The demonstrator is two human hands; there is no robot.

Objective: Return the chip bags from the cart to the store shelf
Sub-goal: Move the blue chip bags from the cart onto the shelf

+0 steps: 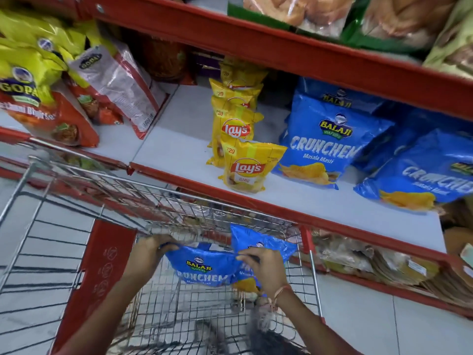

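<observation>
Head view: two blue Balaji Crunchem bags are inside the wire cart (304, 242). The left hand (149, 249) and the right hand (263, 265) both pinch the top edge of the front blue bag (202, 265), one at each corner, holding it over the cart's basket. The second blue bag (258, 242) stands just behind it, partly covered by the right hand.

On the store shelf (174, 152) just beyond the cart, four yellow Lay's bags (245, 165) stand in a row running front to back. To their right lie at least three blue Crunchem bags (330, 144), leaning and overlapping. At the left end sit yellow-and-orange Gopal packs (33, 98); their count is unclear.

Shelf boards are pale grey with red edges; the floor (358, 324) is light tile. A higher shelf carries clear packets of pale snacks (302, 8).
</observation>
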